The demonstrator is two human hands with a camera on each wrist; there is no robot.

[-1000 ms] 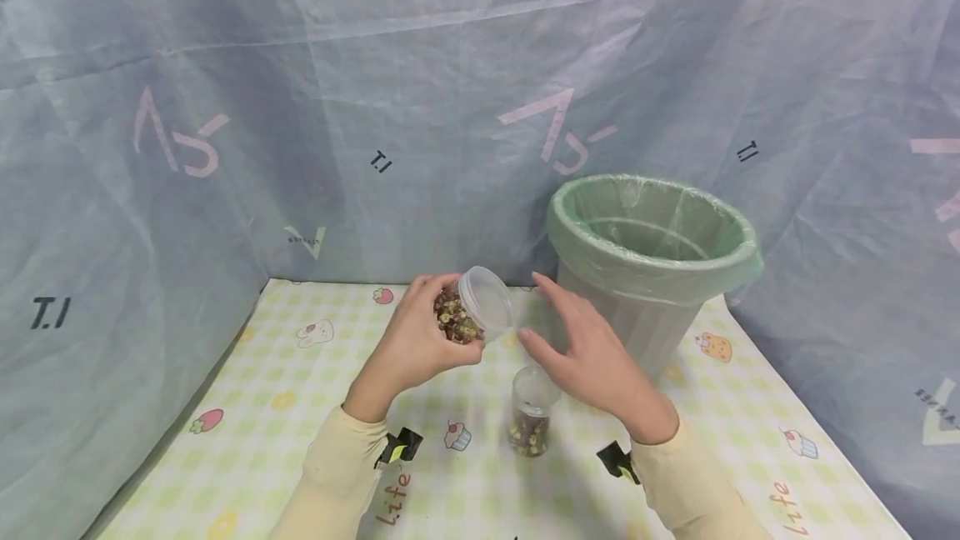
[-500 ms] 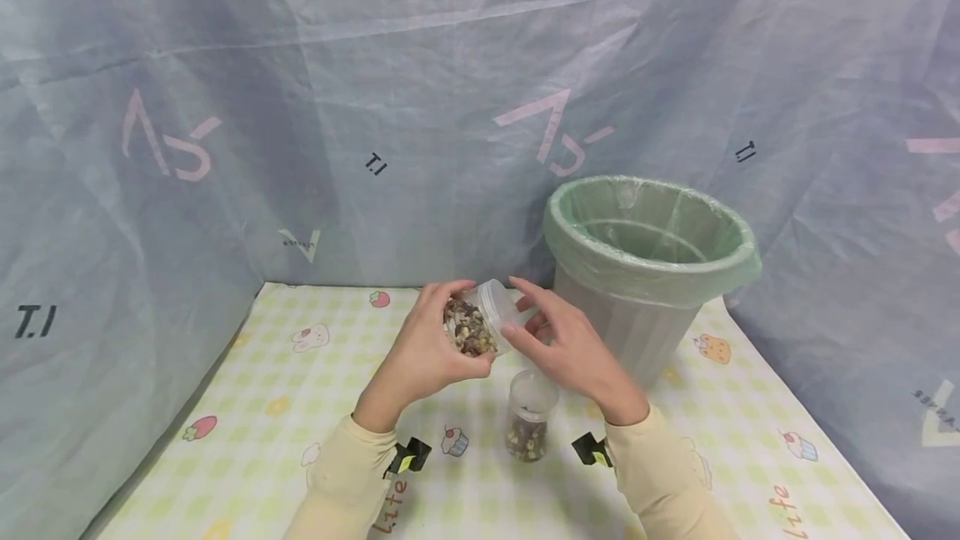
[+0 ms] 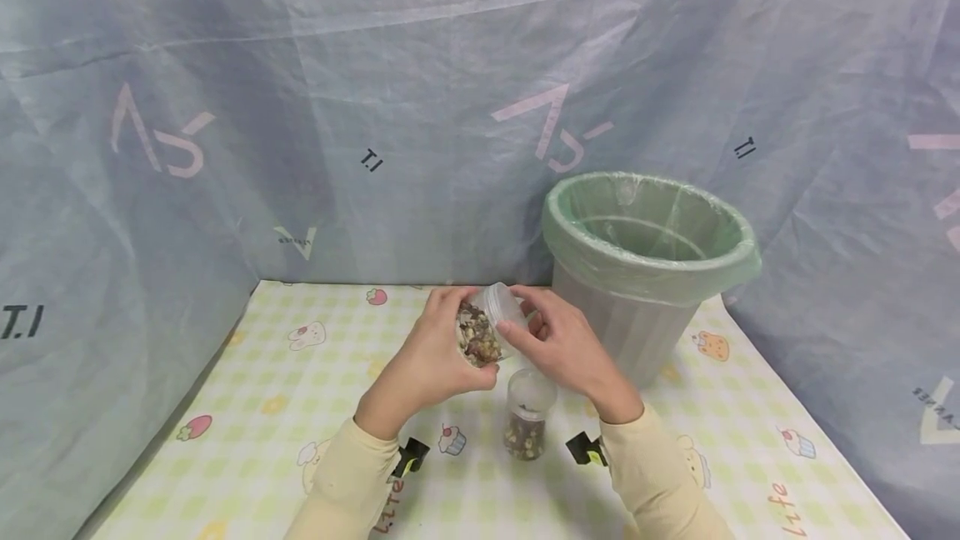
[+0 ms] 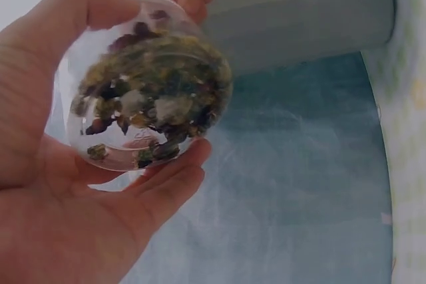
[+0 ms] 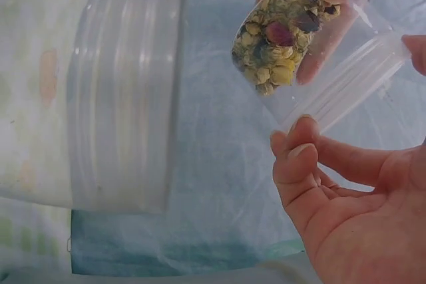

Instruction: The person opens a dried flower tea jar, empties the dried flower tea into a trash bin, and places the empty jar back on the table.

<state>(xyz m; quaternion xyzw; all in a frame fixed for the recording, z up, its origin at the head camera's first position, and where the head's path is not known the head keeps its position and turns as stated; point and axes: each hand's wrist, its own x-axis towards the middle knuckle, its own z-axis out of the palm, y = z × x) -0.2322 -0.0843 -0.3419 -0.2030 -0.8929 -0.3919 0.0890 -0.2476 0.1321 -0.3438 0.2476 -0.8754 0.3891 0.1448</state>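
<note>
My left hand [image 3: 427,357] grips a clear plastic jar [image 3: 477,338] in mid-air, its body tilted so the top leans right. Dried flowers [image 5: 276,44], yellow buds with dark red and purple ones, fill part of it. On the jar's ridged, see-through lid [image 5: 353,84], the fingers and thumb of my right hand [image 3: 570,348] pinch the rim from the right. A second clear jar [image 3: 525,433], also part filled with dried flowers, stands upright on the table below my hands. Its ridged top [image 5: 126,91] looms large in the right wrist view.
A tall pale bin [image 3: 615,323] with a green bag liner [image 3: 645,273] folded over its rim stands behind my right hand. A checked tablecloth [image 3: 315,390] covers the table. Grey-blue cloth [image 3: 420,107] hangs at the back and both sides.
My right hand has moved left from beside the jar and taken hold of its lid. The left hand has shifted slightly right with the jar. The standing jar has stayed put.
</note>
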